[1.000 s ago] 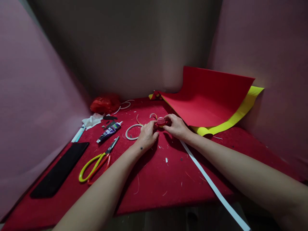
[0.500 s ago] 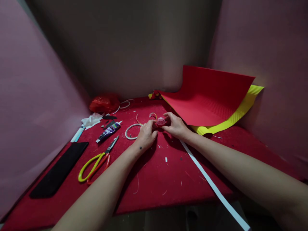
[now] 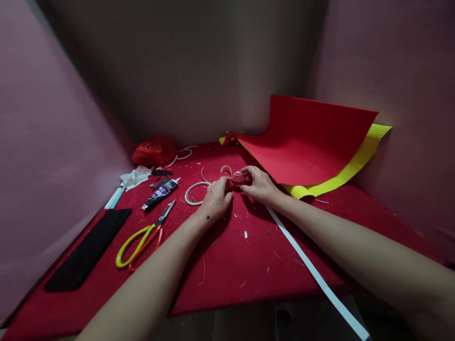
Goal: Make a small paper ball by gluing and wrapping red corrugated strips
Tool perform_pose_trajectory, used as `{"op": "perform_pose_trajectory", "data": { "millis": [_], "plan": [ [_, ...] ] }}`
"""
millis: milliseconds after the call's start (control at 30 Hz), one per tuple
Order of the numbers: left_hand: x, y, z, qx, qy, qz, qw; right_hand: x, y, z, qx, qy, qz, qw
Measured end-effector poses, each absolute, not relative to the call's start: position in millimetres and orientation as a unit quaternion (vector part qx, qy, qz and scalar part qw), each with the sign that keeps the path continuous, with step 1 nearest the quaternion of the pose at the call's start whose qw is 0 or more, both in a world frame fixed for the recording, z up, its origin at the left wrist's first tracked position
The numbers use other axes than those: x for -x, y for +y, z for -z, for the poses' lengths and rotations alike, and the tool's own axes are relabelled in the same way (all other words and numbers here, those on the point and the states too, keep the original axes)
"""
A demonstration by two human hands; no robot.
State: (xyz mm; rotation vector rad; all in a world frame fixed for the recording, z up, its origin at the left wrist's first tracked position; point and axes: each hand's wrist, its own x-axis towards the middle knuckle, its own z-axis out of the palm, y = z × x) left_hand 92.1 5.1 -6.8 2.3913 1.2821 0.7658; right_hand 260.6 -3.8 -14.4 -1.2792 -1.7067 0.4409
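Between my two hands is a small red dome (image 3: pixel 238 178) with pale ridged rings, like coiled corrugated paper. My left hand (image 3: pixel 217 195) has its fingertips pressed to the dome's left side. From the right, the curled fingers and thumb of my right hand (image 3: pixel 259 185) grip it too. Under my right forearm runs a long white strip (image 3: pixel 313 270), which slants down past the table's front edge; its upper end is hidden by the wrist. Beside my left hand lies a white ring-shaped coil (image 3: pixel 186 195), with thin curled strips (image 3: pixel 203 175) behind it.
Scissors (image 3: pixel 156 228) with yellow and orange handles, a glue tube (image 3: pixel 161 193) and a black flat case (image 3: pixel 88 248) lie left. Behind are a crumpled tissue (image 3: pixel 136 177) and red plastic bag (image 3: pixel 154 150). Red (image 3: pixel 309 142) and yellow corrugated sheets (image 3: pixel 355 166) lean right. Paper scraps dot the red cloth.
The dome has tilted between my fingers, so its rounded top and a yellowish lower edge show more. My hands have hardly moved.
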Motion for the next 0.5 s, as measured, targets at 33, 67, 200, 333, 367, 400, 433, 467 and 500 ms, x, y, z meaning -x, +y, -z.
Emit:
{"op": "perform_pose_trajectory", "data": {
  "millis": [33,67,200,333,367,400,433,467,500],
  "plan": [
    [-92,5,7,-0.837,0.45,-0.267,0.158,-260,-4,14,0.522,-0.693,-0.181,0.463],
    [-92,5,6,-0.838,0.451,-0.265,0.155,-260,-5,13,0.524,-0.692,-0.183,0.463],
    [-93,4,5,-0.843,0.457,-0.247,0.14,-260,-5,15,0.533,-0.681,-0.186,0.467],
    [-91,5,1,-0.839,0.479,-0.232,0.112,-261,-2,17,0.53,-0.679,-0.18,0.475],
    [-89,6,0,-0.835,0.489,-0.229,0.101,-261,-1,17,0.529,-0.679,-0.178,0.477],
    [-87,8,-1,-0.831,0.501,-0.224,0.089,-261,0,17,0.53,-0.677,-0.175,0.479],
    [-85,9,-2,-0.827,0.512,-0.219,0.077,-260,2,17,0.532,-0.675,-0.172,0.481],
    [-82,11,-3,-0.823,0.522,-0.213,0.065,-260,4,16,0.534,-0.673,-0.168,0.483],
    [-79,12,-3,-0.819,0.532,-0.207,0.055,-259,6,16,0.535,-0.672,-0.164,0.485]
  ]
}}
